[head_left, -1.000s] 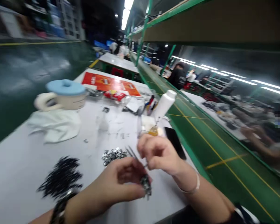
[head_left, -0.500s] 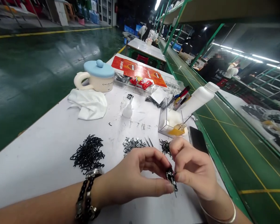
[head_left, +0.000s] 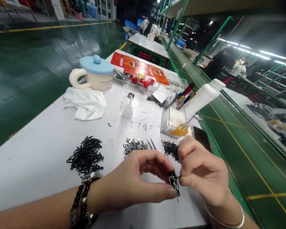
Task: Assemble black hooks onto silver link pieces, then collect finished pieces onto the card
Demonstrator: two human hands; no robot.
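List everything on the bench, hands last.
ceramic mug: one, cream with blue lid, far left
cloth: one, white, by the mug
metal pieces: one pile, silver, front centre
tweezers: one pair, silver, beside that pile
wire pieces: two piles, black, front left and, smaller, by the tweezers
acrylic box: one, clear, right side
squeeze bottle: one, white, tilted, beside the box
phone: one, black, right edge
printed sheet: one, orange, far end
left hand: one, pinching a black part
right hand: one, pinching it too

Left wrist [head_left: 95,194] wears dark beaded bracelets [head_left: 82,200], right a thin silver bangle [head_left: 225,220].
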